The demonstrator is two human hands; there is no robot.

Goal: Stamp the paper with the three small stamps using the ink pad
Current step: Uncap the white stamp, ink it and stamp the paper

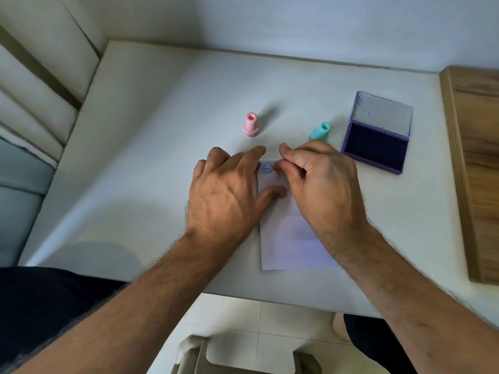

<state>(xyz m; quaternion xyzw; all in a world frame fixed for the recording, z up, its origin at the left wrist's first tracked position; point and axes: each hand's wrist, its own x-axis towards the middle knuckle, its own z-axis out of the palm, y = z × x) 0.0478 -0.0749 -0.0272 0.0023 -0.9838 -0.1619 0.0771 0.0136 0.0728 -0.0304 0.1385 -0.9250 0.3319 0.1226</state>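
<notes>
A white paper (291, 238) lies on the table in front of me, with one round blue stamp mark (266, 168) near its top left corner. My left hand (229, 193) rests flat on the paper's left edge, fingers spread. My right hand (321, 182) hovers over the paper's upper right, fingertips pinched together just right of the mark; whatever they pinch is hidden. Behind the hands a pink stamp (251, 128) and a teal stamp (320, 132) stand upright. The purple ink pad (376, 147) lies open at the right. No third stamp is in view.
The white table (162, 157) meets a wall at the back. A wooden board (475, 168) runs along its right edge. A cushioned seat (35, 109) is at the left, and a chair back (243, 357) shows below the table's front edge.
</notes>
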